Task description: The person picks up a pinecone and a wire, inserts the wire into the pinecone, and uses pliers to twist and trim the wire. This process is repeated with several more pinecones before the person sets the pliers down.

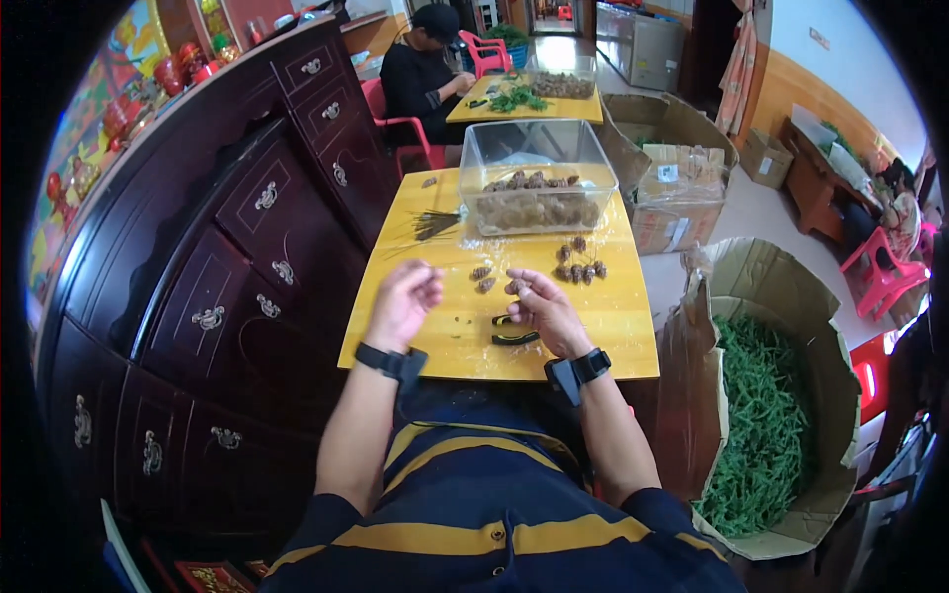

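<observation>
Over the yellow table [425, 346], my right hand [554, 314] pinches a small brown pine cone [514, 287] between thumb and fingers. My left hand [403, 304] is raised to the left of it, fingers curled together and slightly blurred; whatever they hold, if anything, cannot be made out. Two loose pine cones [482, 279] lie between the hands. Below my right hand rests a hand tool with black and yellow handles [514, 338], partly covered. A group of pine cones [581, 269] with thin stems sits farther right. Dark thin wires [433, 225] lie fanned out at the left.
A clear plastic bin [539, 212] of pine cones stands at the table's far end. Dark cabinets [227, 247] line the left. On the right is an open cardboard box [781, 262] of green artificial foliage [761, 425]. A person [420, 79] works at another table [563, 109] ahead.
</observation>
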The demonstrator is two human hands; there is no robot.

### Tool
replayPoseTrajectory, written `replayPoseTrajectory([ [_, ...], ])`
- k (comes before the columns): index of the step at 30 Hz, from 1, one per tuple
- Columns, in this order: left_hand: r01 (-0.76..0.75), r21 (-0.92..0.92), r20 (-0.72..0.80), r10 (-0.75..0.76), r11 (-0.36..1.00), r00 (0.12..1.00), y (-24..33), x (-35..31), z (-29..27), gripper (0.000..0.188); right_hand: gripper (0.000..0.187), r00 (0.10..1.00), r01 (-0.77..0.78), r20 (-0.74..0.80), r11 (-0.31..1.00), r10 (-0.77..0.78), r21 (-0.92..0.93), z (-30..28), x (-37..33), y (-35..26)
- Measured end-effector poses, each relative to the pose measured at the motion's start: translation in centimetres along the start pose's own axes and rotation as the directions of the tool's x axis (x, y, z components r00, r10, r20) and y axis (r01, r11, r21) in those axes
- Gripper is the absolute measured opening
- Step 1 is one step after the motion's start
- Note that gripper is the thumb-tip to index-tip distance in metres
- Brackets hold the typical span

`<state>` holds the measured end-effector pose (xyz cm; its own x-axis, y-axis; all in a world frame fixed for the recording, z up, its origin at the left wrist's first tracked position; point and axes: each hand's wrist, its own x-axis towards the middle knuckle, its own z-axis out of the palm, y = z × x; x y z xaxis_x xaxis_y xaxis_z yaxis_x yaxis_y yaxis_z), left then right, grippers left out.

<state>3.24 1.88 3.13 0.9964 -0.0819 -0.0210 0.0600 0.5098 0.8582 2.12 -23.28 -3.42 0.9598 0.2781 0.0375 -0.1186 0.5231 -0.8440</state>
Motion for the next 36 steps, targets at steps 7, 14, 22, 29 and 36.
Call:
replayPoseTrajectory([
  [7, 0.034, 0.037, 0.041, -0.036, 0.999, 0.999, -5.8, -3.1, 2.8, 0.006, 0.027, 0.994, -0.070, 0.084, 0.994, 0.064, 0.078, 0.9, -0.4, 0.7],
  [14, -0.027, 0.320, 0.050, 0.011, 0.947, 0.999, -7.5, -3.8, 2.8, 0.007, 0.024, 0.990, -0.054, 0.137, 0.996, 0.045, 0.065, 0.6, -0.1, 1.1],
  [22, -0.276, 0.615, 0.202, 0.190, 0.739, 0.961, -8.9, -4.1, 2.8, 0.010, 0.028, 0.993, -0.022, 0.114, 0.994, 0.035, -0.111, 0.8, -0.3, 1.5],
  [29, -0.269, 0.618, 0.160, 0.217, 0.739, 0.963, -8.4, -3.6, 1.8, 0.010, 0.040, 0.987, 0.016, 0.159, 0.986, 0.011, -0.169, 0.4, 0.0, 1.5],
  [36, -0.294, 0.632, 0.167, 0.245, 0.717, 0.955, -8.2, -3.3, 2.1, 0.009, 0.039, 0.984, 0.011, 0.178, 0.992, 0.012, -0.129, 1.4, 0.0, 0.5],
])
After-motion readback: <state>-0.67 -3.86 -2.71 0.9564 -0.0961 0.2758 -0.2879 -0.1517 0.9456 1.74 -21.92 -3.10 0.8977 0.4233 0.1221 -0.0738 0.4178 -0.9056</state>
